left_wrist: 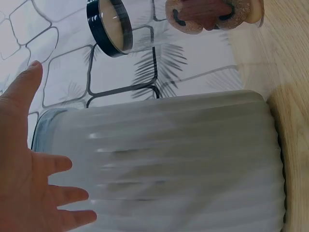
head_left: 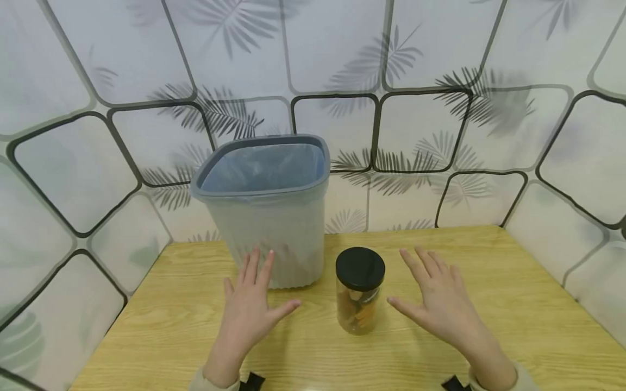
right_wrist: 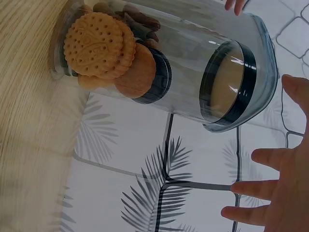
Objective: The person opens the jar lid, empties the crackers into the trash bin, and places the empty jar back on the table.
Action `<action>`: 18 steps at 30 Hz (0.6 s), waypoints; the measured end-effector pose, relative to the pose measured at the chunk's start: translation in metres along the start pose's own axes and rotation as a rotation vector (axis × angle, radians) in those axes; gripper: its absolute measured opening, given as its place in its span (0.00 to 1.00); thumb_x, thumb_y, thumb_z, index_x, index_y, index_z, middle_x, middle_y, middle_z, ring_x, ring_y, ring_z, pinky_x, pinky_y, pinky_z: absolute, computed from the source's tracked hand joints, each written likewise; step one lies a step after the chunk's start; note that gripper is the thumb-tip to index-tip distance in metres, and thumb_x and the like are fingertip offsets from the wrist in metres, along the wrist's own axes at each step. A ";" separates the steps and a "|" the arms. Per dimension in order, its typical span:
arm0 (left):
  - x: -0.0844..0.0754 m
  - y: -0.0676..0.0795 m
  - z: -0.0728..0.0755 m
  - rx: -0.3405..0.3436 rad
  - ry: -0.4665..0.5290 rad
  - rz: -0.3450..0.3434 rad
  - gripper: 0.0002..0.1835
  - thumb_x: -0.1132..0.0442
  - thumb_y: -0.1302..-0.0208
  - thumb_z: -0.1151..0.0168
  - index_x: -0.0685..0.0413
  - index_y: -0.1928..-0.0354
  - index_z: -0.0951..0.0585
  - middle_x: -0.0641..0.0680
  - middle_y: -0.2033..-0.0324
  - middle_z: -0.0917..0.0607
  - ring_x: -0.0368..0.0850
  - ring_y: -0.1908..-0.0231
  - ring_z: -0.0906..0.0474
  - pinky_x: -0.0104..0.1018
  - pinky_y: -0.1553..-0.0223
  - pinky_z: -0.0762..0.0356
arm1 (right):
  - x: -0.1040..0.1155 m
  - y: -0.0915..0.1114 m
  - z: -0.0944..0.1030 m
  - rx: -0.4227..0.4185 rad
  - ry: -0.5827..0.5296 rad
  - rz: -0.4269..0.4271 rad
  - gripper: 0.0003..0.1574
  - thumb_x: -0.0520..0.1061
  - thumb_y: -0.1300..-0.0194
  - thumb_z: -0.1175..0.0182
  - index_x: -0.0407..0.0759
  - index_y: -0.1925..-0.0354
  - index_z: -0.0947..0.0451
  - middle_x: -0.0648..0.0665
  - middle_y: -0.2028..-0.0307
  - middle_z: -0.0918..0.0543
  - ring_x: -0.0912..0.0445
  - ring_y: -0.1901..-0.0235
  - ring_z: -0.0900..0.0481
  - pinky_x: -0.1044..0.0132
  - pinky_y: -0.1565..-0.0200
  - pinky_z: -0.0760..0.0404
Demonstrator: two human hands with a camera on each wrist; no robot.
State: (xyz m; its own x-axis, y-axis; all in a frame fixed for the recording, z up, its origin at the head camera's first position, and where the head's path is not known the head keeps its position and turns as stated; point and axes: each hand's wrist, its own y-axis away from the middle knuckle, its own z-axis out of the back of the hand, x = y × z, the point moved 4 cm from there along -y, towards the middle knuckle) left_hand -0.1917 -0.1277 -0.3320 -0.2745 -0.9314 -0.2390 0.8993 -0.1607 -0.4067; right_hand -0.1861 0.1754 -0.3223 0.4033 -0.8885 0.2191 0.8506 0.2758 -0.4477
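If gripping the jar [head_left: 358, 307], approach evenly.
With left hand [head_left: 250, 312] and right hand [head_left: 444, 309] empty, fingers apart at left and right, best press below the lid [head_left: 360, 268].

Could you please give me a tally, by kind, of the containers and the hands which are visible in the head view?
Bin: 1
Lidded jar: 1
Left hand and right hand: 2
Total: 4
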 end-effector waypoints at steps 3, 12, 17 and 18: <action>-0.003 0.000 0.002 -0.039 0.030 -0.033 0.51 0.32 0.56 0.42 0.53 0.33 0.45 0.60 0.36 0.45 0.59 0.38 0.49 0.69 0.49 0.51 | 0.001 -0.001 0.002 -0.092 -0.002 0.045 0.48 0.65 0.51 0.39 0.41 0.39 0.39 0.33 0.45 0.34 0.35 0.47 0.39 0.37 0.52 0.43; -0.010 -0.002 0.003 -0.160 0.119 -0.131 0.46 0.37 0.53 0.39 0.62 0.39 0.36 0.63 0.41 0.36 0.59 0.44 0.38 0.60 0.49 0.41 | 0.003 -0.005 0.007 -0.215 -0.019 0.105 0.43 0.60 0.53 0.37 0.36 0.44 0.33 0.32 0.48 0.30 0.38 0.51 0.33 0.42 0.54 0.38; -0.016 -0.005 0.001 -0.202 0.204 -0.169 0.44 0.40 0.53 0.38 0.65 0.41 0.34 0.64 0.44 0.33 0.61 0.47 0.35 0.55 0.48 0.38 | 0.007 -0.008 0.008 -0.225 -0.044 0.105 0.43 0.60 0.53 0.37 0.36 0.45 0.32 0.33 0.49 0.29 0.39 0.51 0.33 0.41 0.55 0.37; -0.018 -0.006 0.000 -0.197 0.226 -0.168 0.44 0.41 0.53 0.37 0.65 0.41 0.34 0.64 0.44 0.33 0.61 0.47 0.35 0.54 0.48 0.38 | 0.008 -0.009 0.008 -0.228 -0.053 0.108 0.43 0.60 0.53 0.37 0.36 0.45 0.32 0.33 0.49 0.29 0.39 0.51 0.33 0.40 0.55 0.37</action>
State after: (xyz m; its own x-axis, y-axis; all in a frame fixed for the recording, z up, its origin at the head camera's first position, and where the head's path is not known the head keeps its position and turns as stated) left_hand -0.1921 -0.1102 -0.3251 -0.5013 -0.7978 -0.3351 0.7583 -0.2185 -0.6142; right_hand -0.1876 0.1687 -0.3091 0.5099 -0.8361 0.2022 0.7062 0.2726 -0.6534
